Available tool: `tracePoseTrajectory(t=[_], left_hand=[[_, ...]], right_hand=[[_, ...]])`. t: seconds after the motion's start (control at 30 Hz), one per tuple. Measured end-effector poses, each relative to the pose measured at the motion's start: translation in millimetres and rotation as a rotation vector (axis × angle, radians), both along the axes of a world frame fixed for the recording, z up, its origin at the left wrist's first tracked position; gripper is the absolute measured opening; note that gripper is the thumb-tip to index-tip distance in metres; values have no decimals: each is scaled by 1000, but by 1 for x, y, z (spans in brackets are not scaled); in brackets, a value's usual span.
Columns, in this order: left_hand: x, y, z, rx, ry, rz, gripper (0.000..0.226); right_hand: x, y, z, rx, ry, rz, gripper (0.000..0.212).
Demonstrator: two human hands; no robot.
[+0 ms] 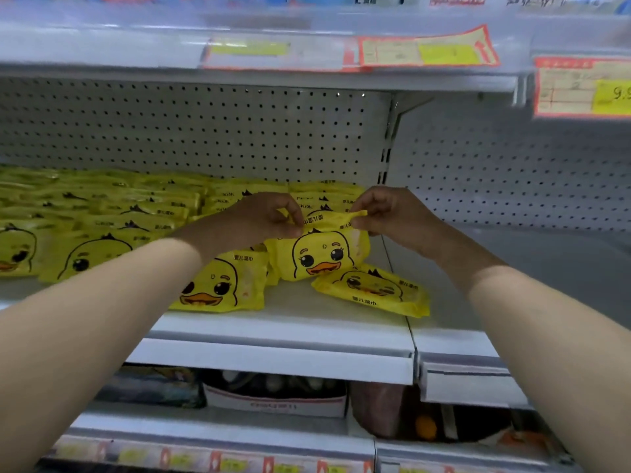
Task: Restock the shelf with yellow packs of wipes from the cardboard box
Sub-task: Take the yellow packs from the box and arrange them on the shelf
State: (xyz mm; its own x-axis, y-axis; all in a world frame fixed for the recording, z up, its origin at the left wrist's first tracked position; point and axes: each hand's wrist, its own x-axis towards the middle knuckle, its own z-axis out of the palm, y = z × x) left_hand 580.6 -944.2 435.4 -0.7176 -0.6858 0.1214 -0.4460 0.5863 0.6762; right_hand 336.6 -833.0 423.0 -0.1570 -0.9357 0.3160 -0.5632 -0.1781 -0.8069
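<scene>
Mid-frame, my L hand (269,216) and R hand (386,213) each had a closed pinch grip on top edge of one pack (321,256), upright on shelf (290,324) btwn two flat packs (218,285); stacks (102,206) at frame left.

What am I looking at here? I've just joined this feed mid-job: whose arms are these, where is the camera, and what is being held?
There is no machine. These are a person's two bare arms, seen from a single wide-angle camera worn on the head, looking forward and down. The left hand and the right hand each pinch the top edge of one yellow pack of wipes, holding it upright; that pinch is the grip. Beneath it is the white shelf. A left loose pack and a right loose pack lie flat beside it, and stacked packs fill the shelf's left side. The cardboard box is out of view.
</scene>
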Motion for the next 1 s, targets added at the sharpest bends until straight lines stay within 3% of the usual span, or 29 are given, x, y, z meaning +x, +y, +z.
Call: tracePoseTrajectory(t=[0.2, 0.43, 0.67, 0.73, 0.83, 0.9, 1.0], left_hand=[[-10, -10, 1, -175, -88, -7, 25], [-20, -33, 22, -291, -5, -38, 18], [-47, -50, 15, -361, 42, 20, 18], [-57, -57, 10, -378, -26, 59, 34], [-69, -55, 4, -460, -274, 82, 77], [-76, -52, -1, -541, -390, 66, 90], [-81, -48, -4, -599, -456, 39, 92]], right_hand=[[1, -7, 6, 16, 28, -37, 15], [-26, -5, 6, -20, -20, -186, 14], [-23, -30, 4, -128, 205, -404, 15], [-21, -37, 0, -165, 192, -436, 16], [-15, -47, -7, -156, 182, -400, 14], [-9, -49, -10, -90, 204, -351, 28], [-1, -49, -14, 58, 312, -275, 74]])
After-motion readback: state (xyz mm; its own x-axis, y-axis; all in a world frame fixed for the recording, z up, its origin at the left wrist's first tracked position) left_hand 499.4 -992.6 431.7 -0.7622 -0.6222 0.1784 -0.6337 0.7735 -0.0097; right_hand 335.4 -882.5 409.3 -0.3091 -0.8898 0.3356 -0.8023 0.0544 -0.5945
